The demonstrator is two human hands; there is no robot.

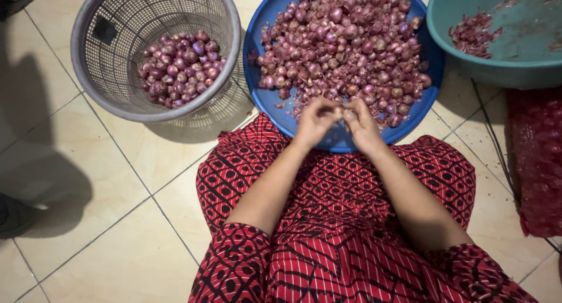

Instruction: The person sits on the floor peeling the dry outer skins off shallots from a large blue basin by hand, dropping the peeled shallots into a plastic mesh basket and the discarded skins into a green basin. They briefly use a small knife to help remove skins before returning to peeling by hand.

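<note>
Looking down from head height, a person in a red and black patterned garment [345, 221] sits on a tiled floor [105, 221] with both hands meeting over the near rim of a round blue tray [263, 98]. On the tray lies a heap of small red shallots [345, 42], many with loose papery skin. Left hand [316, 120] and right hand [361, 124] touch at the fingertips; their fingers are drawn in narrowly, pinched together around something small at the tray's near edge, probably a single shallot, though it is too hidden to make out. Left of the tray, just beside it, stands a round grey plastic mesh basket [93, 63] holding a smaller mound of smooth purple peeled shallots [180, 66]. Right of the tray, touching or slightly overlapping its rim, is a teal plastic basin [497, 63] with a small pile of reddish shallot skins [473, 34] inside. Further right of the tray, on the floor, lies a red mesh sack [535, 162].
</note>
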